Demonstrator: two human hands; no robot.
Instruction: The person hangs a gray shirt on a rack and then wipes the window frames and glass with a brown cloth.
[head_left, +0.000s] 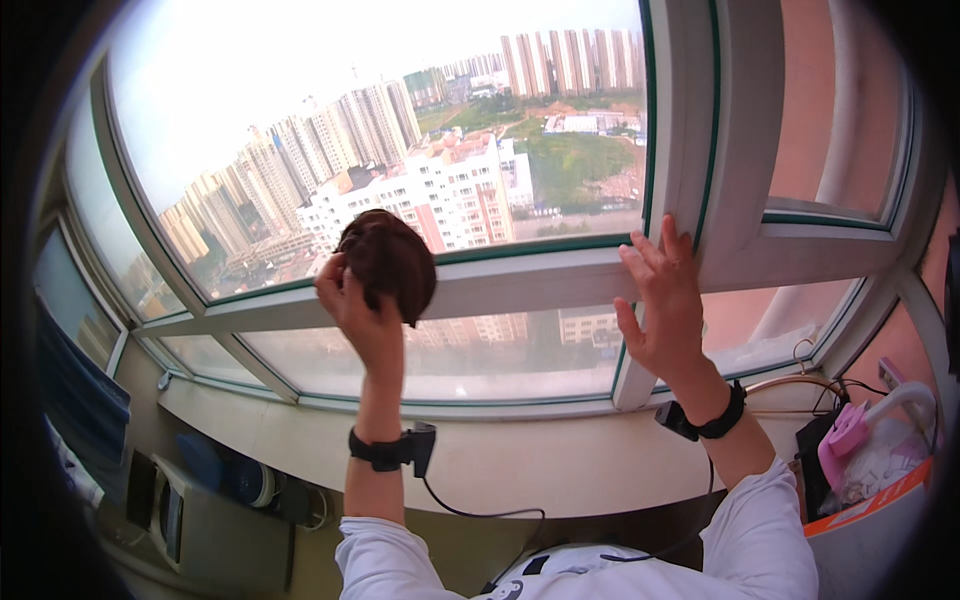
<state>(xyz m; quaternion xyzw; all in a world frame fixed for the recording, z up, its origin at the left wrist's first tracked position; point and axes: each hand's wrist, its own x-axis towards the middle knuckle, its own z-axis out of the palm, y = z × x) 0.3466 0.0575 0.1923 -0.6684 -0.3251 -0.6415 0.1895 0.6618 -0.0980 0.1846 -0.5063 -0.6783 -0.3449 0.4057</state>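
A dark brown, bunched cloth (390, 266) is gripped in my left hand (360, 307), in front of the lower left part of a large window pane (315, 150). It overlaps the pale window frame's horizontal rail (525, 285); whether it touches the glass I cannot tell. To the right, my right hand (664, 300) has its fingers spread and holds nothing. Its fingertips lie at the corner where the rail meets the upright frame post (679, 112). Below the rail runs a lower row of panes (465, 360).
Beneath the window stretches a cream sill (510, 457). At right stand a clothes hanger (780, 382), a pink and white plastic device (847, 442) and a box with an orange edge (874, 499). A washing machine (225, 517) is at lower left, near a dark blue cloth (79, 382). Cables hang from both wrist straps.
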